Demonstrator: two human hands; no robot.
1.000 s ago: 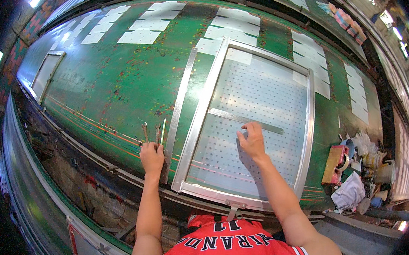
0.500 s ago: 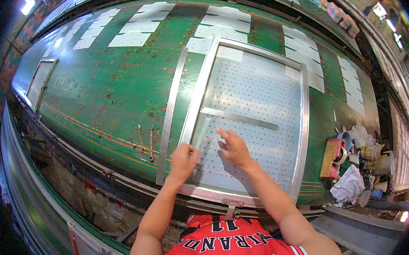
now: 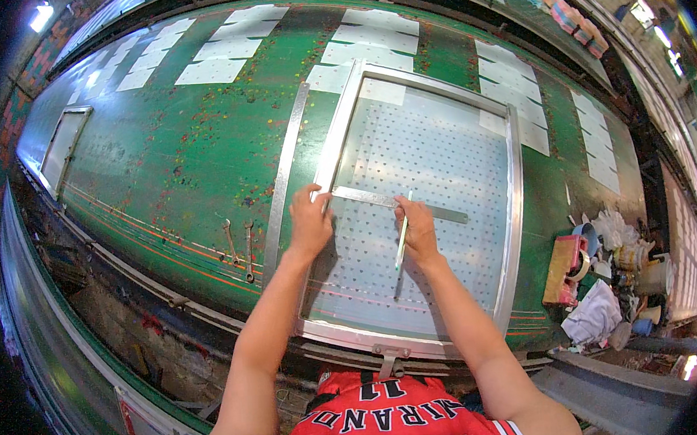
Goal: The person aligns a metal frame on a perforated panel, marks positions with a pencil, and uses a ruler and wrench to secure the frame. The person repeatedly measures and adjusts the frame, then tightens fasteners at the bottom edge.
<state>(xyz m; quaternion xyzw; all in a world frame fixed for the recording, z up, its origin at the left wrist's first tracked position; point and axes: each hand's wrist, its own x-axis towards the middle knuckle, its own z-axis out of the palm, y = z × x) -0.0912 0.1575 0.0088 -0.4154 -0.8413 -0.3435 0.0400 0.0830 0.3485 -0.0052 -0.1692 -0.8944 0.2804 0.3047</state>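
"Wrenches (image 3: 231, 242), two, flat on the green table (image 3: 125, 144). Right of them, a long metal strip (image 3: 286, 173), lying along the left side of a framed screen (image 3: 335, 142)."

"Left hand (image 3: 310, 227)?"

"At the screen's left bar, by the left end of a metal ruler (image 3: 363, 195). Fingers bent, thumb a little apart from them. Whether they press on bar or ruler, cannot tell."

"Ruler's position?"

"On the dotted mesh (image 3: 433, 155), inside the bars, running rightward from the left one and stopping short of the right."

"Then?"

"Slim pale pen (image 3: 403, 238), slanting across the ruler's middle, lower end toward the wearer. Right hand (image 3: 419, 227) pinches it between thumb and fingers. Tip touching mesh or clear of it: cannot tell."

"Far right?"

"Red-and-yellow box (image 3: 564, 265), crumpled white bundle (image 3: 594, 315) just beside it."

"How far along?"

"Early, by my reading. Done: screen flat on the table, ruler laid across it, pen in hand. Left, as far as shows: no drawn line beside the ruler, though a fine one could escape me."
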